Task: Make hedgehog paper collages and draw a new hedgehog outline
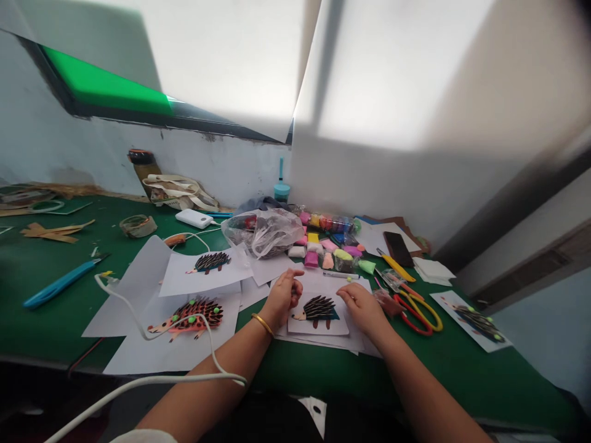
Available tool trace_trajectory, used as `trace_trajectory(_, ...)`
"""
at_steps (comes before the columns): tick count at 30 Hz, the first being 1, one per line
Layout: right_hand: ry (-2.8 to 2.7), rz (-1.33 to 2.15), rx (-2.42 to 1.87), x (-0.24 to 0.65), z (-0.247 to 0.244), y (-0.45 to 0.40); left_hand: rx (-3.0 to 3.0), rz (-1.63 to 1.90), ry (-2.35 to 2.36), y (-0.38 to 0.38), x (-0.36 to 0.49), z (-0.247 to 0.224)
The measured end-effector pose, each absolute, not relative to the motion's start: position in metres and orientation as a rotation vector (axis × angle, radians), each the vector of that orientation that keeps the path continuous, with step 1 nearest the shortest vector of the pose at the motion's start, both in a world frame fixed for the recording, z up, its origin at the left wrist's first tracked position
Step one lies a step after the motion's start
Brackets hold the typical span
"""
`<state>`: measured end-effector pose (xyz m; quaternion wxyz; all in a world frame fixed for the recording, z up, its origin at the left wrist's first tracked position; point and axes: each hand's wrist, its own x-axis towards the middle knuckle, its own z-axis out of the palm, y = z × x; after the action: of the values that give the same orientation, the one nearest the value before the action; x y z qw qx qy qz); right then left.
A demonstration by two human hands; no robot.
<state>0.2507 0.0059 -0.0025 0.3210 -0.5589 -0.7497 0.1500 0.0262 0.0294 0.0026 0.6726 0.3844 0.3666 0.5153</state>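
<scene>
In front of me lies a white card with a clay hedgehog (318, 309), its dark spines raised over a blue-green body with brown legs. My left hand (284, 299) is at the card's left edge, index finger pointing right and the other fingers curled in. Whatever they may hold is hidden. At the card's upper right, my right hand (361, 306) has thumb and fingertips pinched together; anything between them is too small to make out. A capped pen (339, 275) lies just beyond the card, with a small green clay dot (349, 279) beside it.
Clay packets (313, 259) and a clear plastic bag (263, 232) lie behind. Scissors (418, 312), a yellow cutter (396, 266) and a phone (398, 248) are right. Left are more hedgehog pictures (189, 317), a white cable (138, 384) and a blue cutter (64, 282).
</scene>
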Motion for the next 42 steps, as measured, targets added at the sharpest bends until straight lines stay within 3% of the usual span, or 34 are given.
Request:
trace_trajectory(12, -2.211, 0.256, -1.231, 0.173, 0.04, -0.006, 1.239, 0.87, 0.606, 0.011, 0.027, 0.012)
trace_trajectory(18, -2.396, 0.021, -1.315, 0.173, 0.043, -0.004, 1.347, 0.91, 0.589, 0.01, 0.031, 0.008)
trace_trajectory(34, -2.152, 0.138, -1.346, 0.191, 0.047, -0.007, 1.281, 1.035, 0.765, 0.019, 0.03, 0.004)
trace_trajectory(37, -2.103, 0.241, -1.371, 0.193, 0.047, -0.01, 1.363, 1.1, 0.859, 0.02, 0.03, 0.004)
trace_trajectory(42, -1.8, 0.799, -1.401, 0.194, 0.041, -0.015, 1.418, 1.088, 0.867, 0.017, 0.029, 0.006)
